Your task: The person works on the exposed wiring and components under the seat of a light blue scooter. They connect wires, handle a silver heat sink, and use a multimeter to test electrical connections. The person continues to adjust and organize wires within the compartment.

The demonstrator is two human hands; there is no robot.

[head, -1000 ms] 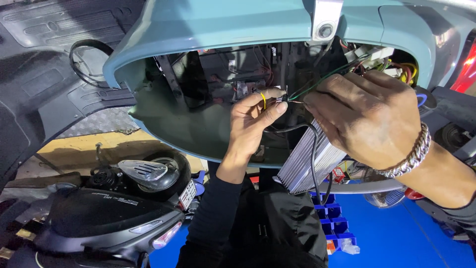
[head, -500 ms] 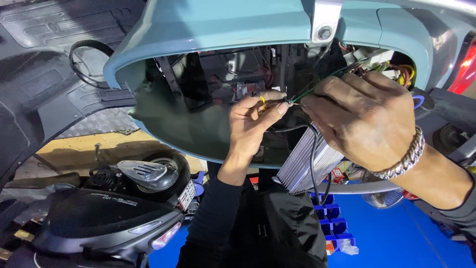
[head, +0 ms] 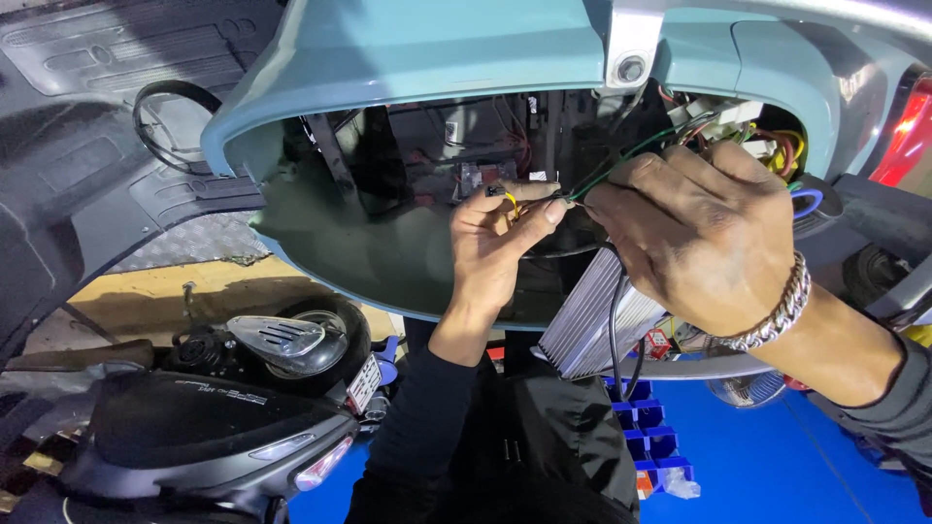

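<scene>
Two bare hands work inside the open underside of a light blue scooter body panel (head: pixel 437 49), seen from the head camera.

Head view: the left hand (head: pixel 495 243), in a black sleeve, reaches up from the near centre of the scene. Its thumb and fingertips are pinched on a small black connector (head: pixel 497 190) with a short yellow wire at its end. The right hand (head: pixel 699 238), wearing a metal chain bracelet (head: pixel 777 311), comes in from the right. Its fingers are closed around a thin bundle of green and black wires (head: pixel 621 160), which runs up and to the right toward a cluster of coloured wiring (head: pixel 777 146) at the far right of the cavity. The two hands' fingertips nearly meet at the centre of the opening, where the wire end and connector sit just beside each other; whether they are joined cannot be told.

A ribbed silver metal box (head: pixel 592 315) hangs just below the right hand, with black cable running down past it. Another scooter, dark, with a chrome part (head: pixel 282 340), stands at the near left. Blue floor (head: pixel 777 456) lies at the near right.
</scene>
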